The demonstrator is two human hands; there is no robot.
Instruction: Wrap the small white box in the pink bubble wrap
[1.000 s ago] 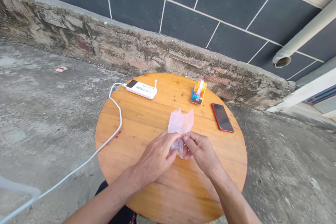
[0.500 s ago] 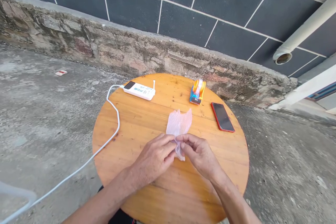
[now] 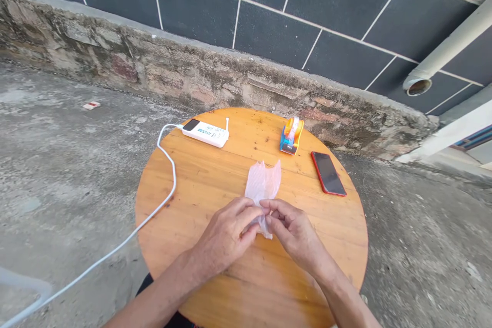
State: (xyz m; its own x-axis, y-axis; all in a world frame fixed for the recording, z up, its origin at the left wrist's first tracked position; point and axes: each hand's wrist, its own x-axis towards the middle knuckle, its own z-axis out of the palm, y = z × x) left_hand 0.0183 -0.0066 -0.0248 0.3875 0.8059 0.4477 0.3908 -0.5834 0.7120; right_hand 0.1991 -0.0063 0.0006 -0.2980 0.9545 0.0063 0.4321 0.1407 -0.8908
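Note:
A thin, pinkish-white plastic bag [image 3: 263, 180] lies crumpled on the round wooden table [image 3: 200, 179], its wide end fanned out away from me. My left hand [image 3: 230, 228] pinches the gathered middle of the bag from the left. From the right, my right hand [image 3: 292, 228] has thumb and forefinger closed on the same gathered part. The fingertips of both hands meet there and partly hide the plastic. A short end of the bag pokes out below them, towards me.
At the back left lies a white power bank-like device [image 3: 205, 133] with a white cable [image 3: 173, 174] running off the table's left side. A yellow and blue tape dispenser [image 3: 291, 136] stands at the back, and a red-edged phone [image 3: 328, 173] lies at the right. Beyond is a stone-based wall [image 3: 172, 79].
My fingertips have drawn closer together over the gathered part of the bag, and both hands sit slightly lower in view. The whole scene has shifted a little with my head.

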